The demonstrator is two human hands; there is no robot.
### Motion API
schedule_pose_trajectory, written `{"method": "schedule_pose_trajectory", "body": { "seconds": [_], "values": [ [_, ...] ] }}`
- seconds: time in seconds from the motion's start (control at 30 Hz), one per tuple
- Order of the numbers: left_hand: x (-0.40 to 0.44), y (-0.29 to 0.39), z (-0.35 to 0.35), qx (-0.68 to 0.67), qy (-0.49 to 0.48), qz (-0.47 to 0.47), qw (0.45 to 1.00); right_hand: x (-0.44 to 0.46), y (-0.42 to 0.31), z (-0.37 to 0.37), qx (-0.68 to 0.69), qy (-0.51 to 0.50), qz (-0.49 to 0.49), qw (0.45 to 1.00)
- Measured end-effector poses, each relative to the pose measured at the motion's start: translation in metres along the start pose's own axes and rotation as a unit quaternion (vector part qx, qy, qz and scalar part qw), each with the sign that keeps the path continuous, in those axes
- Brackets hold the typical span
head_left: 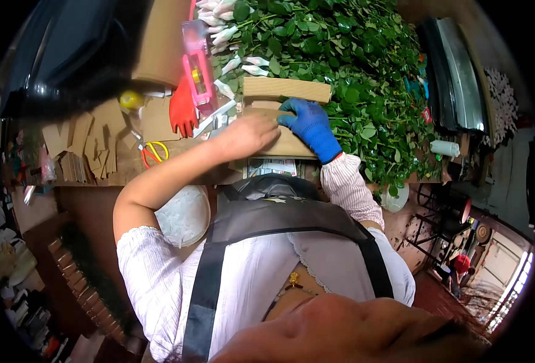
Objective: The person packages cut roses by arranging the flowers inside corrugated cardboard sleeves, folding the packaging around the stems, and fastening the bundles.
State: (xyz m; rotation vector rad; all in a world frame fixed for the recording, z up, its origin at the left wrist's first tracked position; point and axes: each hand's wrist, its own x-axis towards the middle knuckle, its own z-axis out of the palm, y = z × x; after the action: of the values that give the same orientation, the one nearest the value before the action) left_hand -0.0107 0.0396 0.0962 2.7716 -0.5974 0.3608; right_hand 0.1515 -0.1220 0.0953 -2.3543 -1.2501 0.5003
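Observation:
Both hands are at a folded piece of brown cardboard (295,146) near the table's front edge. My left hand (252,134) is bare, its fingers bent together on the cardboard's left part. My right hand (311,126) wears a blue glove with green fingertips; its thumb and fingers curl onto the cardboard from the right. The fingertips of both hands are close but apart. Just beyond them lies a strip of corrugated cardboard (287,89). Printed paper (278,166) shows under the near edge of the brown piece.
Leafy green stems (364,91) cover the right and back, with white-wrapped flower heads (222,36) beside them. Left are a pink tape dispenser (200,78), red glove (183,109), yellow-and-red-handled scissors (152,153) and cardboard pieces (86,142). A plastic roll (445,148) lies right. Far off is a person in red (461,264).

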Motion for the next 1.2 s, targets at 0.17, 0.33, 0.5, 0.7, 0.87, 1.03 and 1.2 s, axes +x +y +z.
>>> {"method": "schedule_pose_trajectory", "body": {
  "seconds": [0.17, 0.33, 0.5, 0.7, 0.87, 1.03, 1.2],
  "values": [
    [-0.02, -0.001, 0.033, -0.046, 0.041, -0.034, 0.998, 0.004, -0.019, -0.018, -0.018, 0.023, -0.019, 0.999],
    [-0.014, -0.001, 0.037, -0.039, 0.06, -0.047, 0.996, 0.043, -0.022, -0.033, -0.122, 0.256, -0.186, 0.941],
    [-0.017, 0.005, 0.039, -0.078, 0.038, -0.104, 0.991, 0.0, -0.013, -0.018, -0.117, 0.037, -0.235, 0.964],
    [-0.028, 0.017, 0.051, -0.038, 0.168, -0.127, 0.977, -0.032, -0.022, 0.016, -0.321, 0.006, -0.175, 0.931],
    [-0.087, 0.043, 0.091, 0.011, 0.26, -0.442, 0.858, -0.051, -0.033, 0.027, -0.402, -0.048, -0.139, 0.904],
    [-0.112, 0.046, 0.111, -0.012, 0.006, -0.6, 0.8, -0.052, -0.032, 0.021, -0.408, -0.093, -0.146, 0.897],
    [-0.127, 0.017, 0.111, -0.087, 0.039, -0.605, 0.79, -0.052, -0.033, 0.017, -0.409, -0.091, -0.153, 0.895]
  ]
}}
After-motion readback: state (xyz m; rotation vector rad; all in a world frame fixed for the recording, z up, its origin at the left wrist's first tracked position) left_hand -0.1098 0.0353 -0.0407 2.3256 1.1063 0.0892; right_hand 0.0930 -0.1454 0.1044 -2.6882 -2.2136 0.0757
